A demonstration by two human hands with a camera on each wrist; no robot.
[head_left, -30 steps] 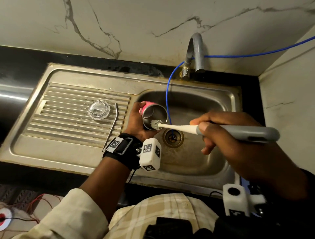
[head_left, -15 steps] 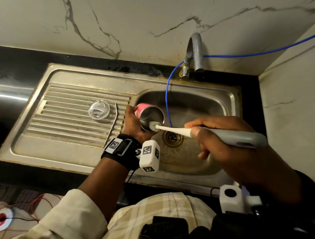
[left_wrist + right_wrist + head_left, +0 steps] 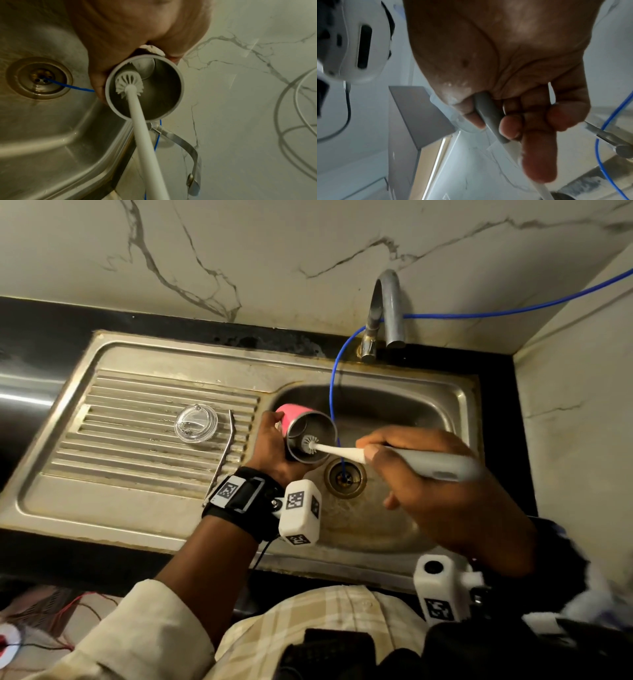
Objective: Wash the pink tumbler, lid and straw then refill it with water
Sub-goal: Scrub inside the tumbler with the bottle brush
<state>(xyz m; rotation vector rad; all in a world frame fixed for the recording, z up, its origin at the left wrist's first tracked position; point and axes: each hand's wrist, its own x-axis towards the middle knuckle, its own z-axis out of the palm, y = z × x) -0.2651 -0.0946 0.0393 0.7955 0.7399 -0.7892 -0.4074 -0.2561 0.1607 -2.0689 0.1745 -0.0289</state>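
The sink (image 3: 459, 398) basin sits at my two o'clock. Over it my left hand (image 3: 274, 450) wraps the pink tumbler (image 3: 301, 429), tipped sideways, mouth toward three o'clock. My right hand (image 3: 435, 474) grips the brush (image 3: 394, 457), its head just inside the rim. I should push deeper and twist against the wall. The lid (image 3: 196, 423) and straw (image 3: 224, 450) wait at nine o'clock.

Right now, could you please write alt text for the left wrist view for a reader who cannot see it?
A white bottle brush with a long white handle reaches into the steel-lined tumbler, which the left hand holds tilted over a stainless steel sink. A thin blue tube runs into the round drain, with marble wall behind.
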